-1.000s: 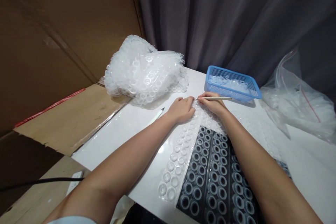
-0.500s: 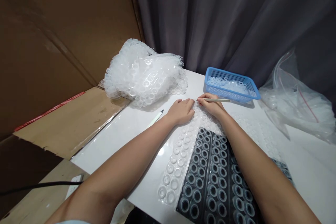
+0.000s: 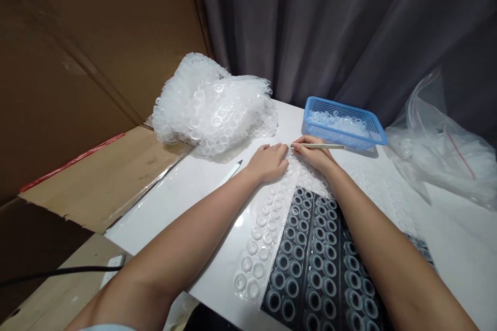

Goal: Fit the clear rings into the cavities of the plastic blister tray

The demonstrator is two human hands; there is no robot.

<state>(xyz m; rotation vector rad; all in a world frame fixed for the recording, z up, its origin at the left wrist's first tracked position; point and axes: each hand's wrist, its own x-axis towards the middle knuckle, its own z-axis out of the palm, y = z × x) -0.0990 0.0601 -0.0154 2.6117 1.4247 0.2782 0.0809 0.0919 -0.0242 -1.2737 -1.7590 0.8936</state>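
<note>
My left hand [image 3: 268,162] lies flat, fingers stretched out, on the far end of a clear plastic strip [image 3: 256,248] moulded with rows of round ring shapes. Just to its right, my right hand [image 3: 313,153] pinches a slim pale pen-like tool [image 3: 326,146]. Its tip meets the strip's far end close to my left fingertips; the exact contact is too small to make out. Nearer to me, more ring sheets rest over a black board [image 3: 306,269], partly hidden by my right forearm. A second, white pen-like tool with a dark tip [image 3: 233,171] lies left of my left hand.
A heap of clear ring sheets [image 3: 217,114] stands at the back left. Behind my right hand is a blue basket [image 3: 378,129] holding small clear pieces. A clear zip bag [image 3: 446,155] sits at the right. Cardboard [image 3: 104,176] borders the table's left side.
The view has shifted very slightly. Both hands keep nearly the same place on the strip, and the pen-like tool stays in my right hand.
</note>
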